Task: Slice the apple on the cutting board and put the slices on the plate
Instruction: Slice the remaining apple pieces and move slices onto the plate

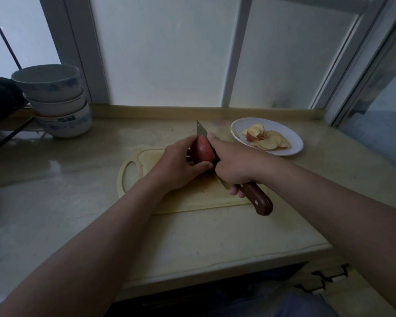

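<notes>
A: While the right hand (233,165) curls round the handle of the knife (258,200), what is the status at the cutting board (192,197)?
B: The left hand (178,165) pinches the apple (205,151) piece on the board. The blade stands against its right side. Judgement: cut in progress.
A: And the plate (293,138)?
B: Several slices (265,138) lie on it, beyond the board. Left to do: slice this piece, then transfer.

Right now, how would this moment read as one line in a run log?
step: slicing | left hand holds apple on cutting board | right hand grips knife | plate: slices on it
</notes>
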Demonstrator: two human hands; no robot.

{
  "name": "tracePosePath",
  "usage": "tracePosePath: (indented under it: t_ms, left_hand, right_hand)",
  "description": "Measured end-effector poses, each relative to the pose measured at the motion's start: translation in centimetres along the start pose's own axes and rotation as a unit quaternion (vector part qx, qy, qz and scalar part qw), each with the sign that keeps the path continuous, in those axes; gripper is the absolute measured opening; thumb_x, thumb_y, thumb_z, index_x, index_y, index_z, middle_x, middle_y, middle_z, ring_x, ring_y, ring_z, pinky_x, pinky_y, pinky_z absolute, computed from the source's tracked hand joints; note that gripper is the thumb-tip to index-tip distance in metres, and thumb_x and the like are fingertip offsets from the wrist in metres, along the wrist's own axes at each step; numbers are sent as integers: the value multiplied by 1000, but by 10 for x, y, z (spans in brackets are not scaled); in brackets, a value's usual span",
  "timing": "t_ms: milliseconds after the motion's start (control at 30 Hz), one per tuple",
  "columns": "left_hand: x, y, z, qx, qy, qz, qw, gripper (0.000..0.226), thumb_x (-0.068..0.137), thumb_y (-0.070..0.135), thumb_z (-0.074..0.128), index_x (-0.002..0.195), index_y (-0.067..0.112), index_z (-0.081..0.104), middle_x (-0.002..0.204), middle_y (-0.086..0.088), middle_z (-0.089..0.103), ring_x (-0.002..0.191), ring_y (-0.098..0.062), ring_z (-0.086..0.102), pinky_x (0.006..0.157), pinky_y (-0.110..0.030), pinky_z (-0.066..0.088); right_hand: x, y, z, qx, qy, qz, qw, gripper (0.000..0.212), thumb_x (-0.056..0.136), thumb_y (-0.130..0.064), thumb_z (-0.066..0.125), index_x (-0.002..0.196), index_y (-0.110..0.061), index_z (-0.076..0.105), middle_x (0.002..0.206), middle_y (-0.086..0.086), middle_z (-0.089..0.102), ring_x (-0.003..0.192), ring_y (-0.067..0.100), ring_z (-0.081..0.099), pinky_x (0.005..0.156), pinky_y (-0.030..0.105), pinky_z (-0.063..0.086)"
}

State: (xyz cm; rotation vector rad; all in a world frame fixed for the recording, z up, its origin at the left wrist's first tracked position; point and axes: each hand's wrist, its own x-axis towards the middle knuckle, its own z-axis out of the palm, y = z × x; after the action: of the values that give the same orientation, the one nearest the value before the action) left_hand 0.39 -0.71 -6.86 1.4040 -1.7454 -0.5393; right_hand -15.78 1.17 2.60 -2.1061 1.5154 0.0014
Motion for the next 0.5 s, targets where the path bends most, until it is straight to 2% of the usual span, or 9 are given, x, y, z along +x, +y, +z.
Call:
tracePosePath:
  t_ms: [67,200,300,400,500]
  left_hand:
    - [0,1,0,-4,2,-5,1000,82,84,28,83,153,16,41,137,1,57,110,-5,56,75,-2,45]
    - [-3,0,-2,-6,16,-24,1000,77,85,33,82,150,17,44,123,12,54,107,-5,57,76,-5,43]
    - [-4,-1,-3,-6,32,-41,999,72,87,39,79,148,18,47,123,9,56,107,-10,58,84,-18,46]
    - [-2,-1,-4,-1,34,-58,998,74,87,43,77,149,18,45,127,7,56,108,-12,57,84,-22,45]
    - [-1,-2,-6,-11,33,-72,997,73,87,41,77,149,19,45,124,8,55,108,-13,58,78,-18,44]
  right_hand:
    - [-3,0,0,-7,-4,4,1000,90,103,-5,41,161,-45,-15,105,16,56,53,20,67,45,32,60]
    - [-10,3,1,-5,-9,11,1000,92,102,-2,39,160,-47,-16,109,20,64,54,20,66,50,34,60]
    - [-18,9,-2,-6,-19,24,1000,93,100,1,38,160,-48,-14,92,19,68,57,25,70,57,40,63]
    - [-27,16,-1,1,-29,36,999,94,101,1,39,159,-51,-13,105,18,61,74,33,77,62,45,66]
    - [-32,23,0,33,-22,42,998,91,101,-2,38,158,-56,-8,108,18,63,68,29,76,55,40,64]
